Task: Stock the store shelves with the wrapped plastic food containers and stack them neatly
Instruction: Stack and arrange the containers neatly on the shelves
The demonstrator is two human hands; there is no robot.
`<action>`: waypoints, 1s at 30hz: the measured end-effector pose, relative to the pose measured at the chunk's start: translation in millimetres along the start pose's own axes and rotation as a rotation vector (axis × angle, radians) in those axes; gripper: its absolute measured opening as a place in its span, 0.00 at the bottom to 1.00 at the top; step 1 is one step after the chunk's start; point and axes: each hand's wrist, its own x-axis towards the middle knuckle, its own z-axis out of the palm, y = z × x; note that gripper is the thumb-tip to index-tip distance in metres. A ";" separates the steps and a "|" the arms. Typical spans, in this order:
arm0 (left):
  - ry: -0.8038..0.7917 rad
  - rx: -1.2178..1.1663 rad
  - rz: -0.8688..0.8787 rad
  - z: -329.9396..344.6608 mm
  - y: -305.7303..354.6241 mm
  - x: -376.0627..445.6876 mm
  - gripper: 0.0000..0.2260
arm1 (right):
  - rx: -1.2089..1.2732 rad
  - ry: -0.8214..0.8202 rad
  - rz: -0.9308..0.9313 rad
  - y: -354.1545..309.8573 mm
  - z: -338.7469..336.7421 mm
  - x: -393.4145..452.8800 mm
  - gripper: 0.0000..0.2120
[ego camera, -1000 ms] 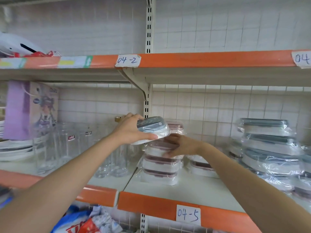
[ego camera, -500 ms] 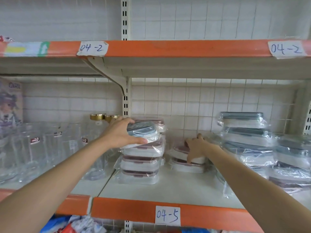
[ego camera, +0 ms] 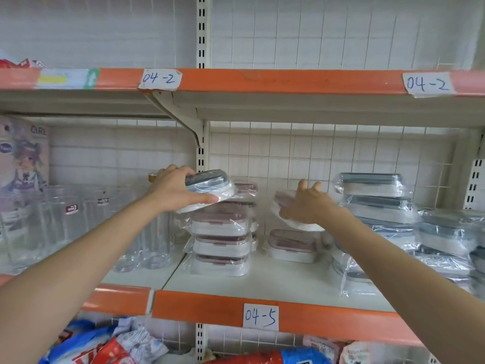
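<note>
My left hand (ego camera: 175,190) grips a wrapped grey-lidded container (ego camera: 210,187), tilted, just above a stack of pink-lidded containers (ego camera: 220,237) on the middle shelf (ego camera: 215,306). My right hand (ego camera: 307,203) holds a wrapped pink-lidded container (ego camera: 280,199), lifted and tilted above another pink-lidded container (ego camera: 291,245) that lies flat on the shelf. A stack of grey-lidded containers (ego camera: 372,198) stands to the right.
Several clear drinking glasses (ego camera: 65,224) crowd the shelf at left, with a printed box (ego camera: 23,153) behind them. More wrapped containers (ego camera: 446,240) pile at far right. The upper shelf edge (ego camera: 288,80) hangs above. Bagged goods (ego camera: 118,345) lie below.
My right hand has lifted the top pink-lidded container off the short pile and tilted it. My left hand stays above the pink stack with the grey-lidded container.
</note>
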 end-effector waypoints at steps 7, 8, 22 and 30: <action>-0.061 0.059 -0.003 9.0 -5.5 -11.4 0.39 | 0.172 0.076 0.012 -21.1 -17.7 -15.7 0.37; -0.028 0.060 -0.010 5.1 -5.3 -11.5 0.39 | 0.213 0.086 -0.046 -22.8 -18.7 -14.8 0.38; 0.050 0.058 0.041 -52.1 -11.8 -26.0 0.38 | 0.356 -0.096 -0.477 -84.1 -4.9 19.2 0.36; -0.120 -0.057 0.206 -13.2 47.1 -42.4 0.38 | 0.305 -0.032 -0.421 -5.6 -37.8 -0.8 0.29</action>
